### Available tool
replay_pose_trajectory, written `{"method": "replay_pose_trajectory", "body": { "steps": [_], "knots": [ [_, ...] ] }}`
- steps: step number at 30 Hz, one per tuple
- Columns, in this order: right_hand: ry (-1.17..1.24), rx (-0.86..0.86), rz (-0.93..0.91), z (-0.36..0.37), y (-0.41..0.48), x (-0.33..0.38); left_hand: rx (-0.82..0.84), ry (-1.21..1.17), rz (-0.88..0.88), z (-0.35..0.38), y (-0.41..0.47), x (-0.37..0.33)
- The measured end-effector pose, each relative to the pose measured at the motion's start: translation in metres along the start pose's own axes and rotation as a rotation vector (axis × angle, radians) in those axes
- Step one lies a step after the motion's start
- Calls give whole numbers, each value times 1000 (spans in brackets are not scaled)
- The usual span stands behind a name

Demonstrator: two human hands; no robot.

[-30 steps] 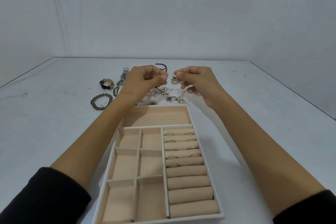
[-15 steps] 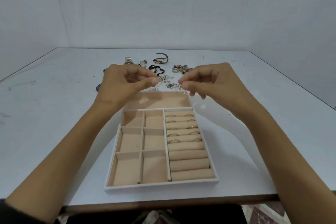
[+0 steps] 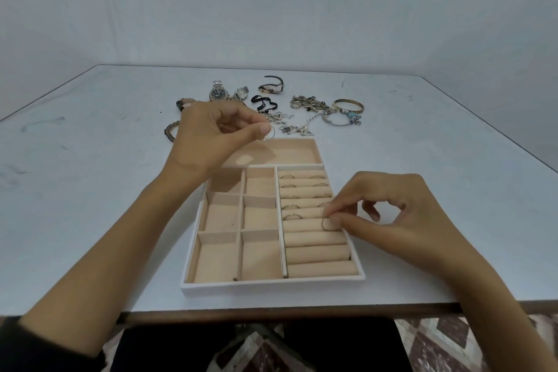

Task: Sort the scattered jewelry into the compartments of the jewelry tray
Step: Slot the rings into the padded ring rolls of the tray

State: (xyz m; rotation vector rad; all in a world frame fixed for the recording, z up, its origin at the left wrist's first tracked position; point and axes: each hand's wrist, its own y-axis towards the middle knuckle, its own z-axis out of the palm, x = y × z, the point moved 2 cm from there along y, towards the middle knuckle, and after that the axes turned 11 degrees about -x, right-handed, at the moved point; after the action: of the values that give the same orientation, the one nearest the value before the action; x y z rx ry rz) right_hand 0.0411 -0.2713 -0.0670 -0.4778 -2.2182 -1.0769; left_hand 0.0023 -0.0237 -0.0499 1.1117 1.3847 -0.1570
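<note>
A white jewelry tray [image 3: 271,283] with beige lining lies near the table's front edge. Its right side holds ring rolls [image 3: 317,254], and several rings sit in the upper slots. My right hand [image 3: 389,214] pinches a thin ring [image 3: 327,224] against the rolls, about halfway down. Above the tray's far long compartment [image 3: 290,152], my left hand [image 3: 217,133] holds another thin ring [image 3: 269,133] between thumb and fingers. Scattered jewelry lies beyond the tray: a pile of small charms and chains [image 3: 287,124].
Behind the tray lie two metal watches [image 3: 218,93], a black cord [image 3: 264,101], a dark strap bracelet [image 3: 271,86], a chain heap [image 3: 308,103], a gold bangle [image 3: 348,105] and a silver bangle [image 3: 335,118]. A beaded bracelet [image 3: 169,131] lies left. The table edge runs just below the tray.
My hands have parted. The right hand came down from above the tray's far end to the ring rolls with a ring, while the left hand stays raised with the other ring.
</note>
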Motion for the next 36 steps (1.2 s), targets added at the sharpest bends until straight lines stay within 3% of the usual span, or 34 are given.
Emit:
{"method": "replay_pose_trajectory", "body": {
  "steps": [8,22,36],
  "knots": [
    [-67,-30,-147,1,-3,0,0,19,22,0,0,2],
    [-170,39,-169,8,0,0,18,43,37,1,0,1],
    [-103,-1,-140,2,-6,0,76,73,43,1,-2,-2]
  ]
}}
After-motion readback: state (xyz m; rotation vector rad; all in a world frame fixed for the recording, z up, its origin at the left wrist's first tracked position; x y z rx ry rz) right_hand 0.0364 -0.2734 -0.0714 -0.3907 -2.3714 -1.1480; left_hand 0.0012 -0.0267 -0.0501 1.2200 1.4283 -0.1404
